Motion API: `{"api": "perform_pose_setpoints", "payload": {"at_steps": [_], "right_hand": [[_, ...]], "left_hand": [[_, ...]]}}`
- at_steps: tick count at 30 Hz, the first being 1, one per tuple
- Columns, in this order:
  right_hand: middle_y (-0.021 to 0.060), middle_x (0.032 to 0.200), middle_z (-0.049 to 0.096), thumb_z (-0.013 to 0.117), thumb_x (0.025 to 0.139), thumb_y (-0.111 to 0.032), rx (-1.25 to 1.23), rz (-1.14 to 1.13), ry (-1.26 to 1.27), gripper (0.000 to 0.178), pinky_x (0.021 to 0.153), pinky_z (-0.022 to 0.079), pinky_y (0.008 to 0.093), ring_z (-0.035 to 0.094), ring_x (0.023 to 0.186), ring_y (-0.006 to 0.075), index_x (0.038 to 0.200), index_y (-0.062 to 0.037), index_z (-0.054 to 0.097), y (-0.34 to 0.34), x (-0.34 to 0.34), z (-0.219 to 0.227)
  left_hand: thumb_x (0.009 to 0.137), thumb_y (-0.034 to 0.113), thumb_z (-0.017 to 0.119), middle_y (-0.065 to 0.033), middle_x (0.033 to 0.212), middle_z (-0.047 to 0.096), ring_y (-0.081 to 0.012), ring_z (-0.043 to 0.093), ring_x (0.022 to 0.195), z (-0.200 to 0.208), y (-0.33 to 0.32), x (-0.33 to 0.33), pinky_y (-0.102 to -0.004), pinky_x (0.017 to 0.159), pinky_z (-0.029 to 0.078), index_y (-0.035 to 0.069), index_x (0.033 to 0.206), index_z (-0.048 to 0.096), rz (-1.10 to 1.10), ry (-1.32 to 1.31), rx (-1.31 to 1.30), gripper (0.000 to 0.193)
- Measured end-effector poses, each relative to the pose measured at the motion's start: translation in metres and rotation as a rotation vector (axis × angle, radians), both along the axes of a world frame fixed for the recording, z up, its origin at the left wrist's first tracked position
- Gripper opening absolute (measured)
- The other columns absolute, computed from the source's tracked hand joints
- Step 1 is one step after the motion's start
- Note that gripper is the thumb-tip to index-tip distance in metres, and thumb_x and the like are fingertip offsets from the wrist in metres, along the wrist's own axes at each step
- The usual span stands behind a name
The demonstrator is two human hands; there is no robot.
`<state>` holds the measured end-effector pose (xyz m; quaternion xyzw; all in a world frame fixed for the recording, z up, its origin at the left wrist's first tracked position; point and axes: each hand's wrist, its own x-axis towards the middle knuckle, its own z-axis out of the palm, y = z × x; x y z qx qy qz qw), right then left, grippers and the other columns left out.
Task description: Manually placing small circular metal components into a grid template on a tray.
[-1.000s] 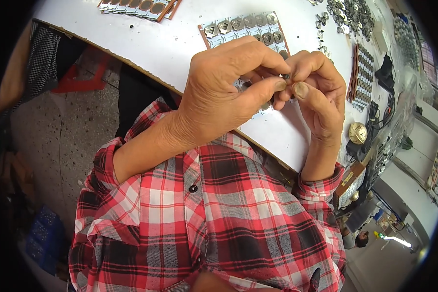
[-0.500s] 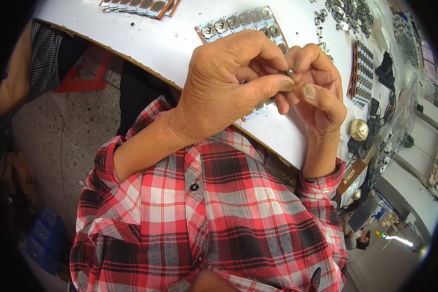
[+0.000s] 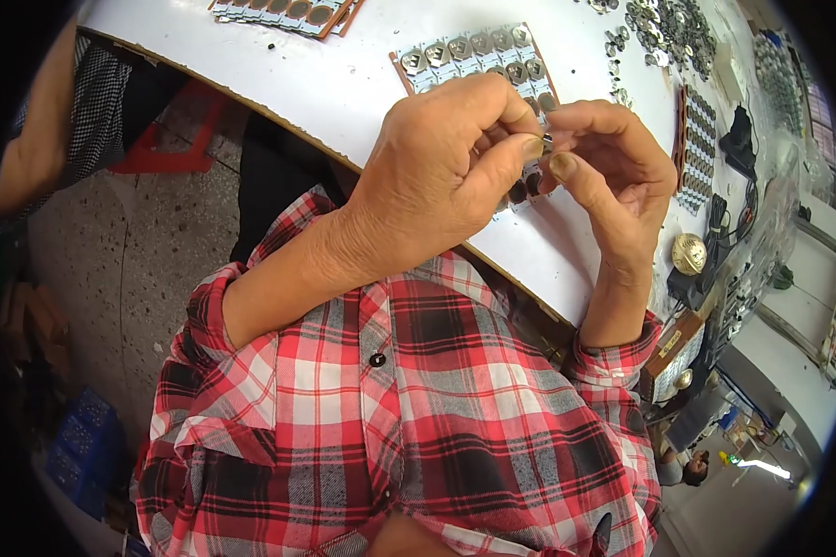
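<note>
My left hand (image 3: 455,172) is closed in a pinch, thumb against forefinger, with a small shiny metal piece (image 3: 546,141) at the tips. My right hand (image 3: 618,172) meets it from the other side, its curled fingers and thumb at the same piece. The piece is mostly hidden by the fingertips, so its exact kind cannot be told. Beneath and behind the hands lies a panel of small circuit boards (image 3: 481,67) with rows of round metal discs, some silver and some darker. My left hand covers part of this panel.
On the white table (image 3: 344,88) are a stack of similar panels (image 3: 293,17) at the far left, another stack (image 3: 695,148) at right, and a heap of loose round metal pieces (image 3: 673,37). A golden ball-shaped object (image 3: 688,252) sits near black cables. Another person's arm (image 3: 42,130) shows at left.
Both hands have shifted slightly, and the right hand's fingers have opened out somewhat around the small piece. More of the panel behind shows. The whole view has moved a little.
</note>
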<state>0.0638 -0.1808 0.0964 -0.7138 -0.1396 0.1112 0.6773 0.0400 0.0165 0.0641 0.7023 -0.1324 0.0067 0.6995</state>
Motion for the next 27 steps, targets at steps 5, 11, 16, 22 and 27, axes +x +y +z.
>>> {"api": "perform_pose_setpoints", "payload": {"at_steps": [5, 11, 16, 22, 27], "right_hand": [[0.0047, 0.092, 0.071, 0.069, 0.091, 0.004, -0.085, 0.018, -0.024, 0.020, 0.067, 0.055, 0.0213, 0.065, 0.077, 0.0078, 0.111, 0.0049, 0.071, -0.007, 0.004, -0.005], [0.0022, 0.090, 0.071, 0.067, 0.096, -0.002, -0.217, -0.165, -0.026, 0.018, 0.058, 0.048, 0.0204, 0.062, 0.070, 0.0066, 0.113, 0.0015, 0.073, -0.008, 0.011, -0.013], [0.0006, 0.089, 0.072, 0.070, 0.096, -0.002, -0.274, -0.172, -0.108, 0.016, 0.061, 0.048, 0.0182, 0.062, 0.071, 0.0044, 0.111, 0.0003, 0.074, -0.002, 0.012, -0.018], [0.0018, 0.092, 0.073, 0.070, 0.096, 0.000, -0.374, -0.109, -0.153, 0.013, 0.068, 0.053, 0.0201, 0.068, 0.079, 0.0068, 0.109, 0.0018, 0.073, -0.002, 0.015, -0.019], [0.0014, 0.089, 0.073, 0.071, 0.095, -0.001, -0.464, -0.095, -0.158, 0.012, 0.071, 0.054, 0.0207, 0.067, 0.079, 0.0064, 0.107, 0.0028, 0.072, 0.000, 0.015, -0.016]], "left_hand": [[0.087, -0.001, 0.074, -0.0051, 0.088, 0.069, -0.0112, 0.067, 0.071, -0.006, -0.003, 0.002, -0.0229, 0.059, 0.051, 0.002, 0.102, 0.070, 0.133, -0.301, 0.222, 0.015], [0.066, 0.025, 0.091, -0.0114, 0.126, 0.068, -0.0334, 0.062, 0.120, 0.001, 0.012, 0.008, -0.0438, 0.097, 0.050, 0.009, 0.117, 0.072, 0.254, -0.601, 0.707, 0.057], [0.057, 0.039, 0.094, -0.0145, 0.145, 0.058, -0.0366, 0.047, 0.140, -0.012, 0.009, 0.004, -0.0553, 0.116, 0.034, 0.011, 0.131, 0.067, 0.156, -0.475, 0.837, 0.083], [0.056, 0.042, 0.095, -0.0149, 0.145, 0.057, -0.0373, 0.046, 0.141, -0.012, 0.009, 0.006, -0.0573, 0.118, 0.032, 0.011, 0.132, 0.066, 0.098, -0.477, 0.800, 0.086], [0.054, 0.045, 0.095, -0.0156, 0.147, 0.057, -0.0379, 0.046, 0.142, -0.013, 0.012, 0.001, -0.0586, 0.118, 0.031, 0.010, 0.131, 0.066, 0.087, -0.474, 0.820, 0.089]]}}
